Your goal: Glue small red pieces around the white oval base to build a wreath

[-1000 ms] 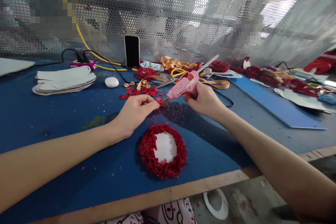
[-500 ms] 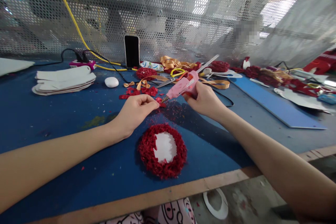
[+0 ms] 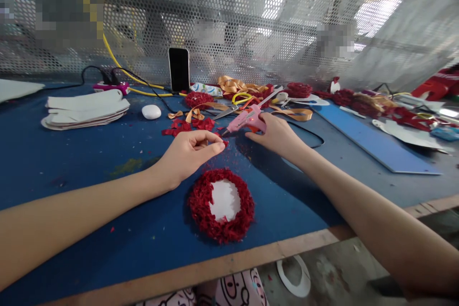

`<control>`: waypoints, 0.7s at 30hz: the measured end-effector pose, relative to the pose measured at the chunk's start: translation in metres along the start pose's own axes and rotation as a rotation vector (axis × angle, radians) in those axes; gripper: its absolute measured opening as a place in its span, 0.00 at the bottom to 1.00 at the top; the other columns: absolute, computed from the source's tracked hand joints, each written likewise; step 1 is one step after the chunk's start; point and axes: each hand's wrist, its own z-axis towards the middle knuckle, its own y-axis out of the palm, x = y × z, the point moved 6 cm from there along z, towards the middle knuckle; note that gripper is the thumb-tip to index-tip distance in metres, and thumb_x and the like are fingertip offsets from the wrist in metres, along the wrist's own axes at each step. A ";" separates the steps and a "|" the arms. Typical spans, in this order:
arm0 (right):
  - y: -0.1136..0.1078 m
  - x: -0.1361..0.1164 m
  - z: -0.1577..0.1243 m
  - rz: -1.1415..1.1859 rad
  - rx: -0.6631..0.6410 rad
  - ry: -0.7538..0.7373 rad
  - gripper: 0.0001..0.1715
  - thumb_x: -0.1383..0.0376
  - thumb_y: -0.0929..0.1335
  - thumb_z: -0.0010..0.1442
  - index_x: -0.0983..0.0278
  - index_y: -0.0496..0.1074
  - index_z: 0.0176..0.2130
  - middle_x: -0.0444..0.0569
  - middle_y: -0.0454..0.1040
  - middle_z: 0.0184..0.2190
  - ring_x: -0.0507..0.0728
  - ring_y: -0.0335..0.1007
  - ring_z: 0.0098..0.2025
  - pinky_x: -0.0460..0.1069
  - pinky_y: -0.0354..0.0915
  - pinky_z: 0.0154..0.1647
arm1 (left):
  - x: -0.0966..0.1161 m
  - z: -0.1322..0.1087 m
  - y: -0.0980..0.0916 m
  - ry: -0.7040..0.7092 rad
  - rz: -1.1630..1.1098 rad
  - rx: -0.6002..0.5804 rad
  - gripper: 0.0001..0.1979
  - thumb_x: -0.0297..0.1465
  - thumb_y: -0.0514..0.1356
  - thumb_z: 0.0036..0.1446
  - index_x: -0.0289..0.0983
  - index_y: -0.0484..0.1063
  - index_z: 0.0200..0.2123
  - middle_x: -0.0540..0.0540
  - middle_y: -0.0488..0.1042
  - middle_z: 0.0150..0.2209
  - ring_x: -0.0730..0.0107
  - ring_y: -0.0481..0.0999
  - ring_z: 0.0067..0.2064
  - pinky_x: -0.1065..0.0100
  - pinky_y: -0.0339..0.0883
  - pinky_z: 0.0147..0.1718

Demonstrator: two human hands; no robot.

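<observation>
2 grips: left hand [image 3: 188, 153] pinches crinkled red scrap [image 3: 224, 143]; right hand [image 3: 278, 135] clasps pink glue gun [image 3: 245, 122].

Daylight comes through the perforated screen [image 3: 229, 19] behind the tabletop's far edge. It is brightest above the far right corner, where glare washes out the holes. The blue tabletop [image 3: 71, 162] is softly and evenly lit. The right hand [image 3: 278, 136] and the pink glue gun [image 3: 247, 122] in its grip cast a dark shadow toward the near edge, and the red ring [image 3: 222, 205] casts a thin one on its left. The left hand [image 3: 186, 153], pinching a red scrap [image 3: 224, 143], is sharp. Wide-angle distortion bends the tabletop's edges, and pixelated patches [image 3: 68, 14] blur parts of the background.
</observation>
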 end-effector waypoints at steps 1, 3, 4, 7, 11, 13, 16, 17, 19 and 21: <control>0.001 0.002 0.001 0.015 -0.001 -0.006 0.20 0.54 0.72 0.54 0.66 0.71 0.41 0.57 0.76 0.39 0.64 0.70 0.41 0.54 0.63 0.40 | 0.000 0.000 0.000 0.009 0.011 -0.007 0.13 0.42 0.65 0.54 0.38 0.79 0.34 0.49 0.76 0.29 0.72 0.70 0.29 0.69 0.63 0.30; -0.003 -0.002 -0.001 0.089 0.047 -0.025 0.19 0.56 0.72 0.55 0.66 0.74 0.42 0.59 0.77 0.42 0.66 0.70 0.48 0.57 0.64 0.48 | 0.001 -0.001 0.001 0.028 0.027 -0.017 0.13 0.42 0.65 0.56 0.38 0.79 0.35 0.50 0.75 0.28 0.73 0.68 0.28 0.70 0.62 0.28; -0.007 -0.007 -0.003 0.166 0.085 -0.042 0.19 0.57 0.72 0.55 0.66 0.75 0.43 0.59 0.77 0.44 0.66 0.69 0.51 0.58 0.63 0.51 | 0.002 -0.001 0.001 0.038 0.031 -0.021 0.13 0.43 0.64 0.56 0.39 0.79 0.36 0.50 0.74 0.28 0.73 0.68 0.28 0.70 0.61 0.28; -0.012 -0.032 -0.014 0.689 -0.019 -0.041 0.16 0.56 0.69 0.60 0.63 0.78 0.42 0.53 0.79 0.42 0.60 0.73 0.45 0.55 0.67 0.48 | 0.004 0.000 0.002 0.059 0.042 -0.035 0.15 0.44 0.64 0.56 0.39 0.79 0.37 0.49 0.76 0.29 0.72 0.69 0.29 0.70 0.62 0.29; -0.001 -0.069 -0.033 1.290 -0.380 0.076 0.14 0.55 0.74 0.54 0.64 0.79 0.34 0.47 0.77 0.30 0.53 0.72 0.33 0.50 0.68 0.39 | 0.005 0.000 0.004 0.085 0.020 -0.068 0.15 0.44 0.64 0.57 0.39 0.79 0.39 0.47 0.80 0.34 0.69 0.74 0.33 0.69 0.67 0.34; 0.004 -0.075 -0.038 1.437 -0.460 0.148 0.12 0.57 0.76 0.52 0.64 0.79 0.33 0.46 0.77 0.29 0.51 0.71 0.32 0.49 0.68 0.38 | 0.006 0.000 0.005 0.097 0.004 -0.076 0.16 0.45 0.64 0.57 0.38 0.79 0.39 0.46 0.81 0.36 0.67 0.76 0.35 0.68 0.69 0.37; 0.009 -0.075 -0.041 1.526 -0.502 0.209 0.11 0.60 0.78 0.49 0.63 0.80 0.31 0.45 0.77 0.29 0.50 0.71 0.32 0.48 0.69 0.38 | 0.006 0.001 0.004 0.106 0.019 -0.074 0.16 0.45 0.64 0.58 0.38 0.80 0.39 0.46 0.81 0.36 0.68 0.76 0.34 0.68 0.69 0.35; 0.011 -0.075 -0.041 1.535 -0.511 0.216 0.11 0.60 0.79 0.49 0.63 0.80 0.31 0.45 0.77 0.28 0.50 0.71 0.32 0.47 0.69 0.37 | 0.006 0.001 0.004 0.109 0.032 -0.073 0.16 0.44 0.64 0.57 0.37 0.80 0.39 0.46 0.81 0.35 0.68 0.76 0.34 0.69 0.69 0.34; 0.012 -0.076 -0.041 1.548 -0.530 0.215 0.11 0.60 0.79 0.48 0.64 0.79 0.30 0.45 0.77 0.27 0.50 0.71 0.31 0.46 0.67 0.36 | 0.006 0.001 0.003 0.118 0.058 -0.068 0.17 0.44 0.65 0.57 0.37 0.80 0.38 0.46 0.80 0.33 0.68 0.75 0.32 0.69 0.68 0.31; 0.012 -0.078 -0.042 1.564 -0.543 0.204 0.12 0.61 0.79 0.48 0.64 0.79 0.30 0.44 0.76 0.26 0.48 0.70 0.31 0.44 0.66 0.34 | 0.006 0.001 0.002 0.123 0.067 -0.062 0.17 0.44 0.65 0.56 0.36 0.80 0.38 0.46 0.79 0.30 0.67 0.75 0.32 0.70 0.67 0.28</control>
